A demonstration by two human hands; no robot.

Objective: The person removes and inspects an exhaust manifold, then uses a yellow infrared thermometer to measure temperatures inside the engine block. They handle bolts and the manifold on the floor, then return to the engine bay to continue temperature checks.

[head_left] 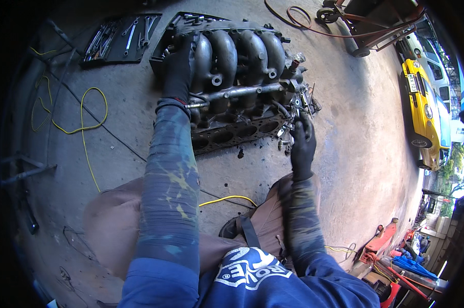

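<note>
In front of me on the floor sits a grey metal intake manifold [224, 54] with several curved pipes, mounted on an engine part. Along its near side lies a dark flat face with several round openings [246, 131]. My left hand [178, 72], in a black glove, reaches against the manifold's left end; its fingertips blend into the dark metal. At the right end, my black-gloved right hand [303, 146] has its fingers bent beside a cluster of small shiny metal parts [284, 134]. Whatever those fingers grip is too small to name.
A black tray of wrenches [131, 38] and a second tray [160, 57] lie far left. Yellow cord [82, 128] loops over the concrete. A wheeled cart [368, 31] stands far right, a red floor jack [380, 238] near right, and a yellow car [421, 102] beyond.
</note>
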